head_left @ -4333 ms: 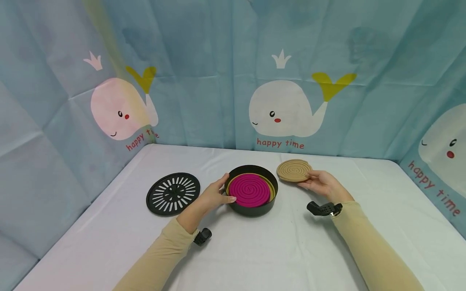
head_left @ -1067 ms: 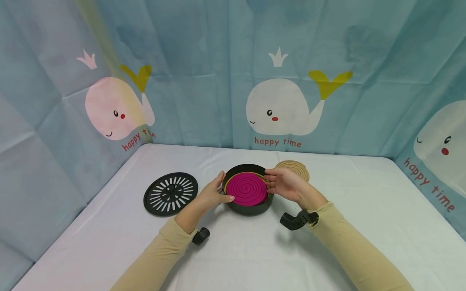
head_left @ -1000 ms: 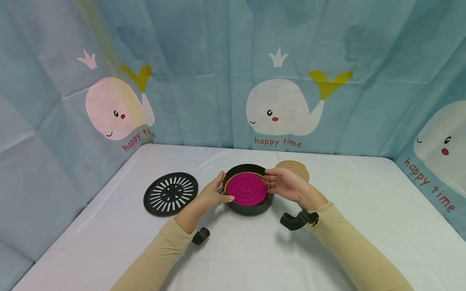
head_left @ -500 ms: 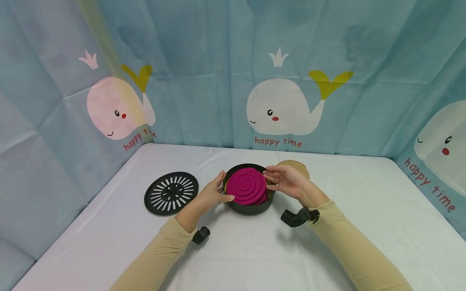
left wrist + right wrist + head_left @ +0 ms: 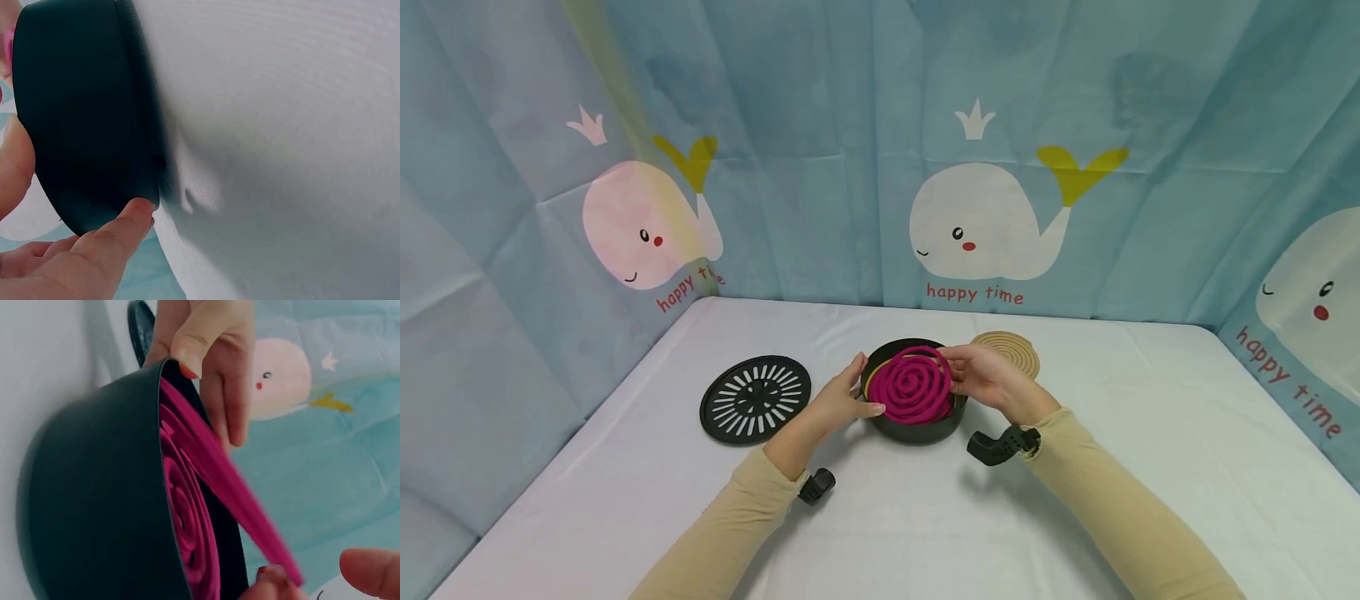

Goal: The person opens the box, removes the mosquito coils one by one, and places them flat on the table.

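Observation:
A black round mosquito coil box (image 5: 917, 433) stands on the white table, seen from the side in the left wrist view. My left hand (image 5: 838, 402) grips its left side, thumb at the rim, fingers along the outer wall. Inside lies a magenta mosquito coil (image 5: 910, 385), its rings loosened, with a yellowish coil partly showing beneath. My right hand (image 5: 988, 379) holds the magenta coil's outer ring at the right side of the box. In the right wrist view that ring (image 5: 231, 481) slants up out of the box to the fingertips (image 5: 272, 584); the thumb stays apart from it.
The slotted black lid (image 5: 756, 400) lies on the table left of the box. A tan mosquito coil (image 5: 1018, 350) lies behind my right hand, partly covered by it. A blue whale-print curtain (image 5: 820, 225) closes off the table's back and sides.
My right hand first left the tan coil on the table and came over to the box. The magenta coil, flat before, now has its rings loosened and outer ring raised. My left hand kept its place.

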Motion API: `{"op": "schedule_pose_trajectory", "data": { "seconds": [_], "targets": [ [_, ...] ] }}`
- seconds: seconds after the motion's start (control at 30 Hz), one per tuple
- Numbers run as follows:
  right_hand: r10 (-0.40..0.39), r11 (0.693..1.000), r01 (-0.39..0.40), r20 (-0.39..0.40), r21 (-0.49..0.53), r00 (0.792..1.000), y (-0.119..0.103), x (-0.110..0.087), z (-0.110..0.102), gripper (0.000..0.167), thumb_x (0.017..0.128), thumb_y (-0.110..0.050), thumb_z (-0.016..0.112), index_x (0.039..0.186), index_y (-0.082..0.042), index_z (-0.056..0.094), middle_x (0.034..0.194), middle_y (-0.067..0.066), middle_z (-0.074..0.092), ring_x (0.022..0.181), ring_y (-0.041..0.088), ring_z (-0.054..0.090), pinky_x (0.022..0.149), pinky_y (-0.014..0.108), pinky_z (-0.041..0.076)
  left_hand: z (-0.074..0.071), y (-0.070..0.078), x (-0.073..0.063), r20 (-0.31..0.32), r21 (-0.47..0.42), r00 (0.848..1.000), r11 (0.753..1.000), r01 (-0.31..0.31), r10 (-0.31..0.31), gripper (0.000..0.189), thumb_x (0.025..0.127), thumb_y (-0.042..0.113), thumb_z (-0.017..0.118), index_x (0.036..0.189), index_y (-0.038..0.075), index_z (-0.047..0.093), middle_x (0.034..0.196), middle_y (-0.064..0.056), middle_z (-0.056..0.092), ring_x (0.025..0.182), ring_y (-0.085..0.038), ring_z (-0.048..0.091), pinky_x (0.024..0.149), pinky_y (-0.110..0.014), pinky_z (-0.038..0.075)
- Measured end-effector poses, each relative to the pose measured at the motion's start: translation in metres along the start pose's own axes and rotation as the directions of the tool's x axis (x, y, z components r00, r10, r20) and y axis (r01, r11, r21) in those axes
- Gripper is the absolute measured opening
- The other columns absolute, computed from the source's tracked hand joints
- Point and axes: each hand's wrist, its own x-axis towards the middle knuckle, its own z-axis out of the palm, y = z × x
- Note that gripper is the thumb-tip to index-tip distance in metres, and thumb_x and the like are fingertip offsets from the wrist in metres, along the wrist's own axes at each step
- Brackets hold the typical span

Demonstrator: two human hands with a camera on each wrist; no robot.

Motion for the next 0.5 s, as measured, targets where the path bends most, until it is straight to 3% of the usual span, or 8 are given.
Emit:
{"op": "schedule_pose_trajectory", "data": {
  "seconds": [0.13, 0.23, 0.3, 0.5],
  "targets": [
    [-0.024, 0.981, 0.023, -0.003, -0.191, 1.000, -0.001, -0.003, 0.000, 0.038, 0.103, -0.009, 0.038, 0.135, 0.012, 0.041, 0.130, 0.024, 0.049, 0.114, 0.026, 0.052, 0.095, 0.035, 0.045, 0.000, -0.001, 0.000, -0.001, 0.001, 1.000, 1.000, -0.003, 0.003, 0.094, 0.086, -0.003, 0.070, 0.155, 0.002, 0.007, 0.161, -0.013, 0.010, 0.141, -0.041, 0.025, 0.114, -0.046, 0.025],
    [-0.013, 0.966, 0.018, 0.023, -0.258, 1.000, -0.003, -0.007, 0.001, 0.053, 0.103, -0.009, 0.035, 0.147, 0.016, 0.019, 0.152, 0.035, 0.019, 0.139, 0.041, 0.028, 0.112, 0.048, 0.029, 0.000, -0.001, 0.000, -0.001, 0.006, 1.000, 1.000, -0.001, 0.001, 0.094, 0.086, -0.002, 0.070, 0.156, 0.002, 0.007, 0.161, -0.013, 0.011, 0.140, -0.041, 0.026, 0.114, -0.046, 0.025],
    [0.001, 0.965, 0.009, 0.038, -0.263, 0.999, -0.005, -0.009, 0.002, 0.056, 0.102, -0.008, 0.034, 0.147, 0.017, 0.013, 0.154, 0.036, 0.009, 0.142, 0.045, 0.016, 0.115, 0.052, 0.021, 0.000, 0.000, 0.000, 0.000, 0.006, 1.000, 1.000, 0.001, -0.001, 0.094, 0.087, -0.002, 0.070, 0.156, 0.003, 0.007, 0.161, -0.013, 0.011, 0.140, -0.041, 0.026, 0.114, -0.047, 0.024],
    [0.052, 0.966, -0.031, 0.073, -0.256, 0.996, -0.010, -0.017, 0.004, 0.060, 0.101, -0.009, 0.033, 0.148, 0.017, 0.005, 0.154, 0.037, 0.001, 0.143, 0.047, 0.006, 0.116, 0.054, 0.013, 0.000, 0.000, 0.001, -0.003, 0.006, 1.000, 1.000, 0.004, -0.004, 0.094, 0.087, -0.002, 0.070, 0.156, 0.003, 0.007, 0.161, -0.013, 0.011, 0.140, -0.042, 0.027, 0.114, -0.047, 0.025]
  ]
}}
